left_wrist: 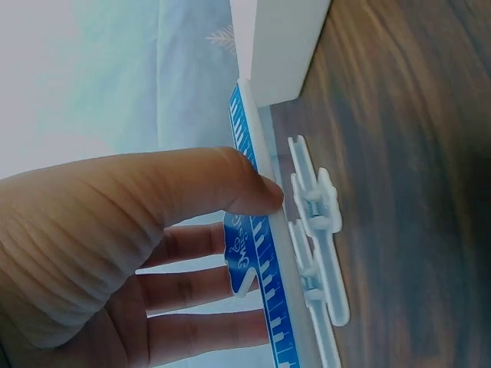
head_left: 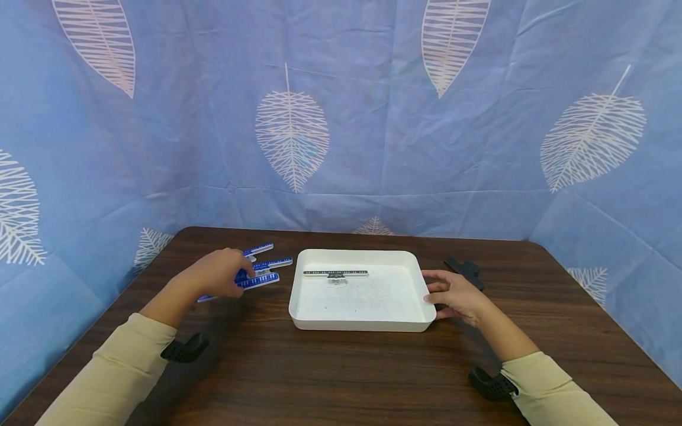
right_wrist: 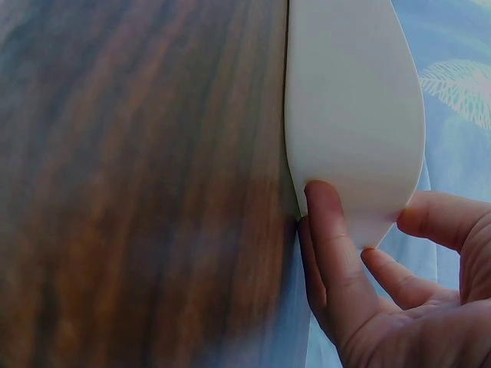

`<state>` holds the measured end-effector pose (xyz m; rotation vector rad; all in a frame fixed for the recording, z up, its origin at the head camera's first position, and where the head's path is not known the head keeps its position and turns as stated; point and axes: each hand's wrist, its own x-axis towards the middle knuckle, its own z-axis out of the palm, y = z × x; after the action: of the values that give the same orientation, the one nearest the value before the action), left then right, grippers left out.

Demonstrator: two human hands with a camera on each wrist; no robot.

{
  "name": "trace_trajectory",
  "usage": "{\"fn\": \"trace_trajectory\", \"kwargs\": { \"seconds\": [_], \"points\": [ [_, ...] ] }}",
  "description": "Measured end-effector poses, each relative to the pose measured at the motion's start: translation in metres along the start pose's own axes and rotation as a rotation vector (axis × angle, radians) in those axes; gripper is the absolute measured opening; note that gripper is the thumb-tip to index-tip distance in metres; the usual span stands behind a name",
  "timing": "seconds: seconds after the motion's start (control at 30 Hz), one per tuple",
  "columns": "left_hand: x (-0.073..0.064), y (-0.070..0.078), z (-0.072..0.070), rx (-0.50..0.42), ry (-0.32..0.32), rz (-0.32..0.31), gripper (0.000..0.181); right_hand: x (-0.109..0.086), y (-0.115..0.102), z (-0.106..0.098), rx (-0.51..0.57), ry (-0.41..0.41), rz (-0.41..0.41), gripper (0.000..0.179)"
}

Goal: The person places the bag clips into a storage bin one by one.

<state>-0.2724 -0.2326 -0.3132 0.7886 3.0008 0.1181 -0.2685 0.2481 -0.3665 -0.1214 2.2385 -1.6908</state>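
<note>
My left hand [head_left: 218,273] pinches a blue music clip [left_wrist: 268,264] with a piano-key pattern and white edge, thumb on one side and fingers behind. Just under it, two more clips [left_wrist: 330,268] show their white edges and a spring on the table. From the head view, several blue clips [head_left: 273,263] spread around this hand, partly hidden by it. My right hand [head_left: 459,297] holds the right side of a white rectangular tray [head_left: 362,325], thumb at the rim and fingers against the outer wall [right_wrist: 353,100]. Inside the tray lies a black-and-white piano-key clip [head_left: 335,274].
A black clip [head_left: 466,272] lies on the dark wooden table [head_left: 319,378], behind my right hand. Blue cloth [head_left: 351,136] with white leaf prints hangs behind and beside the table. Black bands [head_left: 186,348] are on both wrists.
</note>
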Motion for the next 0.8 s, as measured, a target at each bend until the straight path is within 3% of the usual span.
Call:
{"fn": "trace_trajectory", "kwargs": {
  "seconds": [0.2,0.8],
  "points": [
    [0.000,0.004,-0.009,0.010,0.009,0.041,0.026,0.000,0.000,0.000,0.002,0.001,0.000,0.071],
    [0.006,0.025,-0.025,0.000,0.006,0.048,0.025,0.000,0.000,0.000,0.003,0.003,-0.001,0.072]
  ]
}}
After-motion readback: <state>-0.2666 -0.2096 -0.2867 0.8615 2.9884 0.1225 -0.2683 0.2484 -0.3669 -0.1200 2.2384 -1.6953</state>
